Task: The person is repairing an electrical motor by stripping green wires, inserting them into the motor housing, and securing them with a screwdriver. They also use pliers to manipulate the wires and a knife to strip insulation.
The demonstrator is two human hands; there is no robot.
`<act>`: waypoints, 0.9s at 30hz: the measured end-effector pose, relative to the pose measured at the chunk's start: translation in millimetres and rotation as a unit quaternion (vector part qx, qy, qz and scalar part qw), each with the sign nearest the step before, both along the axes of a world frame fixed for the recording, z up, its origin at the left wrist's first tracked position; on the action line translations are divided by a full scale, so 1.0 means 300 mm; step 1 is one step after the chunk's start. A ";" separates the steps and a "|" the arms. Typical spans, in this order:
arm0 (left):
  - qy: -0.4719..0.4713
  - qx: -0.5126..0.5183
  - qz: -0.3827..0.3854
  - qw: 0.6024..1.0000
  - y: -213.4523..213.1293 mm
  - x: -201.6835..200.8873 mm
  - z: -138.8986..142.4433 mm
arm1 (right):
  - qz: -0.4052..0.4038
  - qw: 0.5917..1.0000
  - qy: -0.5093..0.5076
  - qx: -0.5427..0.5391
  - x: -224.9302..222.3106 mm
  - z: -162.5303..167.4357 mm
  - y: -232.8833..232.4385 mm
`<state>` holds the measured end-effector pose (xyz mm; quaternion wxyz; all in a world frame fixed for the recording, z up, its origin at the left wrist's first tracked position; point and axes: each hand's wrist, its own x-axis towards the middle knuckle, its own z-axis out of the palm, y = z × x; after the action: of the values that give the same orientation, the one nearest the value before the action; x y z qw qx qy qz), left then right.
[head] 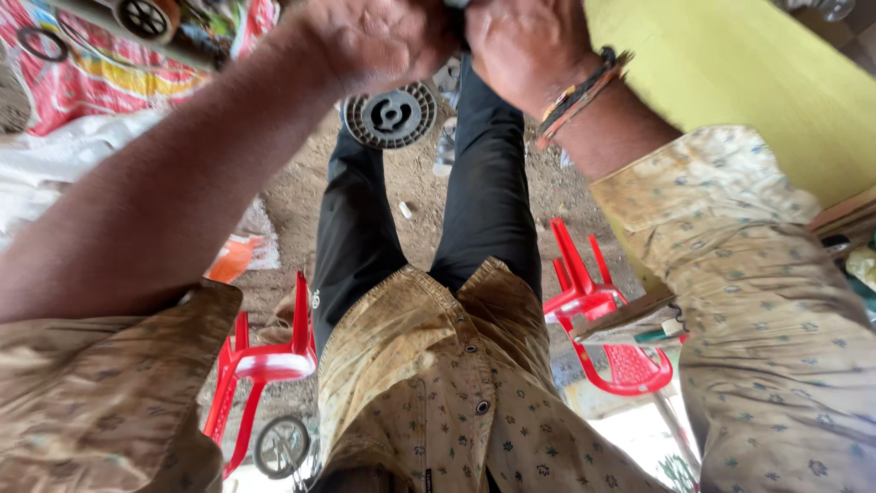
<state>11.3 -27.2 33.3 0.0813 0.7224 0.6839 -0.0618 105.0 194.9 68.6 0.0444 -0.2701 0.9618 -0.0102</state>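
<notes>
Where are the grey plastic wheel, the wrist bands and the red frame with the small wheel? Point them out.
grey plastic wheel (392,116): head view, on its hub.
wrist bands (584,91): head view, on the bands across the wrist.
red frame (242,383): head view, on its left strut, bottom left.

The top edge of the picture cut off the fingers of the left hand (379,36) and the right hand (525,46), so what they held between them could not be seen. The left hand hid the top of the grey round wheel (392,116). A small wheel (281,445) by the bottom edge was blurry. The red plastic frame (255,365) was partly hidden behind the shirt (438,393).
</notes>
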 end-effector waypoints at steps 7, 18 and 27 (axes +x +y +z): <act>-0.120 -0.019 0.118 0.986 0.004 -0.037 0.039 | -0.043 0.983 -0.180 0.001 -0.172 0.070 -0.040; -0.222 0.225 0.337 0.887 -0.075 0.253 0.126 | -0.595 0.745 -0.064 -0.294 0.180 0.537 0.466; -0.362 0.077 0.427 0.825 -0.044 0.326 0.267 | 0.032 0.375 -0.454 -0.807 0.140 0.666 -0.580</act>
<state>109.1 -40.4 113.2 0.2852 0.3324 0.8480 0.2983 147.1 21.1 268.5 0.2359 -0.1638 0.3237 -0.9015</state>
